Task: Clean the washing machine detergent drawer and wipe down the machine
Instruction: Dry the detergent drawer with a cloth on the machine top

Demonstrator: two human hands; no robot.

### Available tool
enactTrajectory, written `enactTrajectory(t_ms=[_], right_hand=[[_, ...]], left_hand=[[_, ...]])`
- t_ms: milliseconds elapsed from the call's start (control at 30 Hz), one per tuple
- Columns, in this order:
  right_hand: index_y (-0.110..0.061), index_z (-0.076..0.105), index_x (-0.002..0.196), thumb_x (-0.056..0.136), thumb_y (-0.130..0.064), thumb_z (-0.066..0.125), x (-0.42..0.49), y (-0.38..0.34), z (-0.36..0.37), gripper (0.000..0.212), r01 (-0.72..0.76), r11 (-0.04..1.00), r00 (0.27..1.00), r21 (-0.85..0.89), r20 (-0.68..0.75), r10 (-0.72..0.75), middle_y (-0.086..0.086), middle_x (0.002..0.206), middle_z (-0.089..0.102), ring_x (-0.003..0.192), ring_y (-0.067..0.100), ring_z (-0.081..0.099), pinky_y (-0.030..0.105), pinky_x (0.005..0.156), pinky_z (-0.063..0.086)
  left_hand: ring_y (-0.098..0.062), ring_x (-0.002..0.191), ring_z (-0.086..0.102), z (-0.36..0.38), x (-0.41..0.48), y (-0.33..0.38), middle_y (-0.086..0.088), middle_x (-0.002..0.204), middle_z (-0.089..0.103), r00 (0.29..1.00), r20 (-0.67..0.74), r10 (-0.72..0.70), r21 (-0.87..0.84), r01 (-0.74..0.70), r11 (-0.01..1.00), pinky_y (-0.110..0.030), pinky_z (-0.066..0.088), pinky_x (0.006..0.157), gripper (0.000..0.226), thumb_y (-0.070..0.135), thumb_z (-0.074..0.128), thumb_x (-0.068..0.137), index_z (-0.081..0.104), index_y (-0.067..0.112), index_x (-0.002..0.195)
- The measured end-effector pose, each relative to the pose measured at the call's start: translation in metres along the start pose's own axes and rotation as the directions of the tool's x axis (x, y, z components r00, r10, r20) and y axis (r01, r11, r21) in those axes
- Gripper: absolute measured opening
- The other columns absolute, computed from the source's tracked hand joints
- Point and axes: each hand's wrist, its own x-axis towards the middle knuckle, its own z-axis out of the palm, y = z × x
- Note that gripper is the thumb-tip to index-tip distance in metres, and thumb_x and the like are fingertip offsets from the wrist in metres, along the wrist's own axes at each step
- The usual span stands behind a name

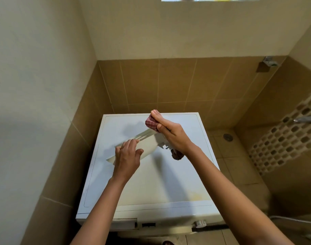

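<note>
Tan-tiled walls (169, 82) close in a corner where a white front-loading washing machine (151, 188) stands; over its flat top a long white plastic detergent drawer (148, 141) is held slantwise; the left hand (127, 156) grips the drawer's near end, fingers (131, 143) curled over its edge; the right hand (170, 133) pinches a bunched red-and-white checked cloth (150, 123) against the drawer's far end, fingers (157, 115) extended along it.

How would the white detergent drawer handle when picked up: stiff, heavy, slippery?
The detergent drawer looks stiff: its edges are straight though the left hand grips only one end. Probably light, being held aloft. Its smooth plastic might slip.
</note>
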Motion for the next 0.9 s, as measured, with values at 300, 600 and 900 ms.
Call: enactTrajectory(t_ms=[300,600,900], right_hand=[[-0.011,0.073,0.099,0.103,-0.025,0.034,0.042,0.014,-0.008,0.041,-0.217,0.976,0.976,0.016,0.024,0.216,-0.007,0.106,0.07,0.118,0.002,0.053,0.029,0.112,0.029],[-0.007,0.067,0.11,0.1,-0.02,0.03,0.048,0.034,-0.026,0.041,-0.464,0.88,0.876,0.105,-0.094,0.473,-0.015,0.097,0.067,0.088,-0.011,0.059,0.004,0.076,0.038],[-0.023,0.05,0.135,0.104,-0.033,0.022,0.023,0.065,-0.038,0.043,-0.554,0.822,0.797,0.13,-0.203,0.569,-0.007,0.132,0.049,0.12,0.009,0.043,0.025,0.105,0.032]], left_hand=[[-0.013,0.098,0.052,-0.001,-0.02,-0.01,-0.009,0.101,0.064,0.987,-0.058,0.151,-0.15,-0.158,0.976,-0.036,0.045,0.073,0.022,0.036,0.051,0.089,0.042,0.025,0.105],[-0.006,0.098,0.043,0.002,-0.032,-0.014,0.0,0.104,0.056,0.985,-0.081,0.154,-0.211,-0.168,0.963,-0.026,0.034,0.078,0.022,0.034,0.05,0.087,0.045,0.024,0.106],[-0.008,0.11,0.039,0.001,-0.019,-0.023,-0.01,0.112,0.062,0.995,-0.059,0.08,-0.249,-0.093,0.964,-0.043,0.033,0.093,0.024,0.035,0.053,0.088,0.045,0.029,0.111]])
